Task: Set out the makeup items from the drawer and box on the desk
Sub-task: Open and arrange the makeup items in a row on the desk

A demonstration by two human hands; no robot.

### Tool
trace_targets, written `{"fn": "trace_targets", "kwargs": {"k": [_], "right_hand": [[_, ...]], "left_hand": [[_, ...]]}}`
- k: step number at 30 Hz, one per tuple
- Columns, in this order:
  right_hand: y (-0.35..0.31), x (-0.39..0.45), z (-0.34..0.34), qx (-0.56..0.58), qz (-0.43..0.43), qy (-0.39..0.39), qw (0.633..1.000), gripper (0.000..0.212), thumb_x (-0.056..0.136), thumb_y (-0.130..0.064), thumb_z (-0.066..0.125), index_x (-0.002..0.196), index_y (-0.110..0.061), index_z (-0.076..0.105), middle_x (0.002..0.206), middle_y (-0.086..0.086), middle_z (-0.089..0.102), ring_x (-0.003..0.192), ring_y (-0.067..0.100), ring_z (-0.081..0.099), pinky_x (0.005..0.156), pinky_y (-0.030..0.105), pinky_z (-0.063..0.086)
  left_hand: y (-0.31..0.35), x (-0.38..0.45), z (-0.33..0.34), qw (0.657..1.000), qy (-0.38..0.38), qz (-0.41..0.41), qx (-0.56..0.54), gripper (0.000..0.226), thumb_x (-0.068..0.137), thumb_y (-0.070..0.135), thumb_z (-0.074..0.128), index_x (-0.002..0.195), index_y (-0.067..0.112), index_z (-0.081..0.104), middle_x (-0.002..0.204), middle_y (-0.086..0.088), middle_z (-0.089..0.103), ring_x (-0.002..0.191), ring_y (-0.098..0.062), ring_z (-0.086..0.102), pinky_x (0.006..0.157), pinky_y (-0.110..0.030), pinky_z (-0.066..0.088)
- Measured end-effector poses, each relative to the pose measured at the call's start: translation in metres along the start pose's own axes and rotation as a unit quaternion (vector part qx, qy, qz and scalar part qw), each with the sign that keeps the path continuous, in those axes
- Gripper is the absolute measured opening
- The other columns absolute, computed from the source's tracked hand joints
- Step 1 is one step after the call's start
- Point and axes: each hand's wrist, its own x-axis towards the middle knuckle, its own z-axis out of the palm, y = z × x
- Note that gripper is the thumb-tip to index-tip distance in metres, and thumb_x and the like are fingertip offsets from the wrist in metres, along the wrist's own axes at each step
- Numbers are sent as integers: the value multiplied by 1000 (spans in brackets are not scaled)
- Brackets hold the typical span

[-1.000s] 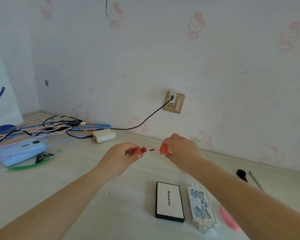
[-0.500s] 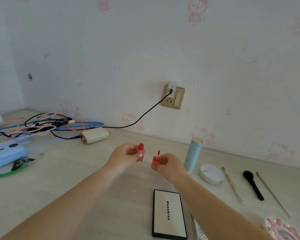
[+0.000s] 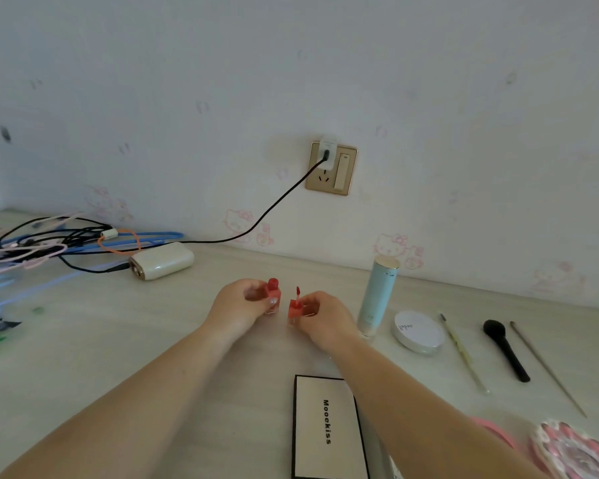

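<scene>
Two hands meet over the middle of the desk (image 3: 153, 340), the left hand (image 3: 237, 307) pinched around a small red lip-gloss bottle (image 3: 272, 294), the right hand (image 3: 320, 316) closed on its wand cap (image 3: 294, 311); light, smooth plastic, likely slippery, best gripped by its squared sides.

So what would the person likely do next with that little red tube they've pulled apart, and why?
Probably slide the wand back into the bottle and close it. The left hand holds the red bottle, the right hand holds the cap with its applicator tip pointing up, and the two parts sit close but apart. Closed, it could join the blue tube and compact set out on the desk.
</scene>
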Motion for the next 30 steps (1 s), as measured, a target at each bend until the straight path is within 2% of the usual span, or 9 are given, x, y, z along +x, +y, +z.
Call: {"fn": "trace_targets", "kwargs": {"k": [7, 10, 12, 14, 16, 19, 25, 28, 30], "right_hand": [[3, 6, 2, -52, -14, 21, 998, 24, 83, -43, 60, 103, -29, 60, 93, -11, 67, 91, 11, 64, 83, 32, 53], [1, 4, 2, -45, -13, 18, 999, 38, 85, -47, 56, 118, -29, 55, 94, -9, 64, 92, 12, 63, 84, 33, 53], [-1, 0, 0, -41, -9, 9, 999, 49, 86, -47, 55, 130, -26, 47, 104, -5, 61, 99, 15, 61, 88, 36, 52], [-5, -7, -6, -22, -3, -3, 1000, 58, 86, -43, 58, 138, -24, 39, 114, -1, 57, 105, 17, 58, 89, 38, 52], [-9, -19, -16, 1, -8, -19, 1000, 65, 86, -36, 63, 142, -24, 32, 117, 0, 53, 106, 16, 56, 88, 35, 51], [-7, -47, -37, 18, -46, -41, 998, 74, 84, -23, 68, 145, -27, 27, 121, -3, 52, 103, 10, 53, 83, 23, 45], [12, -87, -100, 91, -107, 14, 990, 37, 84, -10, 68, 109, -32, 51, 95, -8, 61, 77, 0, 58, 64, 6, 44], [25, -83, -119, 163, -94, 97, 977, 32, 82, -8, 69, 93, -35, 54, 89, -6, 62, 78, 7, 59, 78, 27, 50], [29, -78, -127, 193, -84, 125, 970, 32, 83, -11, 69, 92, -36, 52, 92, -8, 60, 89, 11, 61, 84, 33, 48]], "left_hand": [[-7, 6, 3, 999, 6, -9, 43, 25, 72, 8, 76, 83, 27, 65, 95, -3, 73, 93, -17, 68, 94, -36, 50], [-10, 8, 4, 999, 7, -26, 47, 35, 70, 8, 78, 101, 18, 66, 103, -6, 72, 100, -19, 67, 97, -36, 48], [-8, 8, 4, 998, 2, -44, 34, 64, 71, 9, 78, 130, 12, 52, 116, -6, 68, 110, -19, 62, 102, -34, 44], [-3, 3, 3, 998, -1, -71, 1, 94, 73, 9, 77, 149, 10, 20, 131, -4, 59, 120, -17, 55, 102, -28, 39], [4, -7, 1, 997, 17, -77, -20, 105, 74, 11, 77, 151, 14, 6, 138, -4, 52, 126, -16, 49, 100, -27, 37], [22, -33, 1, 997, 70, -30, -25, 104, 75, 16, 78, 151, 21, 7, 136, 0, 50, 122, -11, 48, 96, -27, 38], [60, -84, 28, 997, -34, 64, -23, 97, 75, 6, 75, 149, 23, 14, 127, 2, 47, 112, -6, 50, 89, -25, 48], [70, -82, 49, 997, -55, 60, -15, 88, 76, 7, 75, 146, 23, 25, 136, -1, 46, 118, -10, 49, 98, -28, 45], [78, -76, 65, 996, -67, 52, -32, 83, 77, 6, 74, 145, 19, 28, 140, -1, 45, 121, -11, 48, 92, -7, 39]]}}
